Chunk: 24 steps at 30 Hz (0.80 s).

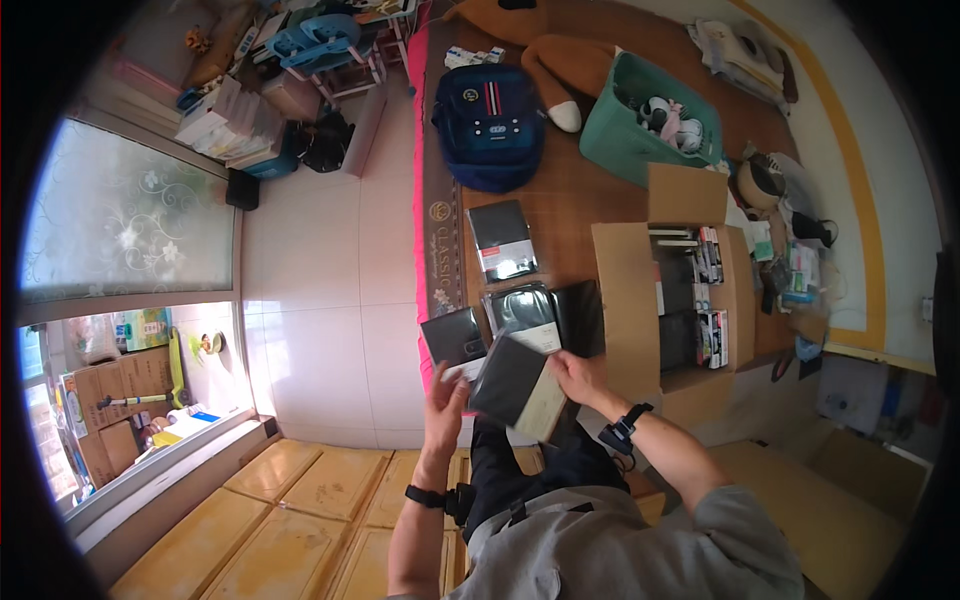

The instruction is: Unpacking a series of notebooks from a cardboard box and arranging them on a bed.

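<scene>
My right hand (pixel 576 377) grips the upper right side of a black-covered notebook with a cream paper band (pixel 517 390), held tilted above my lap. My left hand (pixel 448 394) is raised at the notebook's left, fingers bent; whether it touches the notebook or a smaller black notebook with a snap strap (pixel 454 337) behind it, I cannot tell. Just beyond lie a stack of plastic-wrapped black notebooks (pixel 523 306) and another black item (pixel 581 315). Farther off, a wrapped black notebook (pixel 503 240) with a grey-and-red band lies flat.
An open cardboard box (pixel 628 300) holding dark notebooks and upright packaged items stands at the right. Beyond are a blue backpack (pixel 490 135), a green plastic bin (pixel 622 127) with toys and a brown plush toy (pixel 581 64). A bag and small goods crowd the far right.
</scene>
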Tool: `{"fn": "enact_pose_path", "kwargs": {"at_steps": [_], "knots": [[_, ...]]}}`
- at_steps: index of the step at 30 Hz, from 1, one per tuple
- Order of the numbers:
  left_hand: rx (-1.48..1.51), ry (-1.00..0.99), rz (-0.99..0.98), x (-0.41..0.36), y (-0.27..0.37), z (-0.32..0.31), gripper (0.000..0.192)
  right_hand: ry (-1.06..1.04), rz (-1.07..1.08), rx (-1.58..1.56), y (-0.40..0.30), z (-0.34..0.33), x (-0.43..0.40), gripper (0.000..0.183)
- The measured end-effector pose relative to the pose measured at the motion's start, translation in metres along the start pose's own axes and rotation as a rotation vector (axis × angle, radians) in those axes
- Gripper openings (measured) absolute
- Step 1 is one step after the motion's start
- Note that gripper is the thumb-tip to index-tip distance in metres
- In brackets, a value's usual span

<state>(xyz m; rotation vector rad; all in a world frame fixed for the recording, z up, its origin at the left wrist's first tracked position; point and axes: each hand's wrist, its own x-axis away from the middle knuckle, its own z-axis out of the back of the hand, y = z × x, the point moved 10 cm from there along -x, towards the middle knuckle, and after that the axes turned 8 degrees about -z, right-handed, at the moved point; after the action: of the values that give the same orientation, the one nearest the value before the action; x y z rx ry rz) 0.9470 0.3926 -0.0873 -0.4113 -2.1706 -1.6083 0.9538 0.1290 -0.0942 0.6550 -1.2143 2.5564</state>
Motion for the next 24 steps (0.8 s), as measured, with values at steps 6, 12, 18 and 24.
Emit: {"fn": "enact_pose_path", "kwargs": {"at_steps": [6,12,18,24], "knots": [[-0.162,0.253,-0.089,0.012,-0.016,0.071,0.05,0.42,-0.43,-0.036,0.092,0.005,-0.046,0.052],[-0.233,0.243,0.075,0.064,-0.067,0.095,0.048,0.363,-0.607,-0.048,0.107,-0.028,-0.068,0.056],[-0.273,0.154,0.143,0.07,-0.081,0.073,0.048,0.465,-0.578,-0.077,0.114,-0.028,-0.063,0.044],[-0.431,0.06,0.128,0.052,-0.074,0.082,0.044,0.644,-0.113,-0.204,0.052,-0.015,-0.025,0.036]]}}
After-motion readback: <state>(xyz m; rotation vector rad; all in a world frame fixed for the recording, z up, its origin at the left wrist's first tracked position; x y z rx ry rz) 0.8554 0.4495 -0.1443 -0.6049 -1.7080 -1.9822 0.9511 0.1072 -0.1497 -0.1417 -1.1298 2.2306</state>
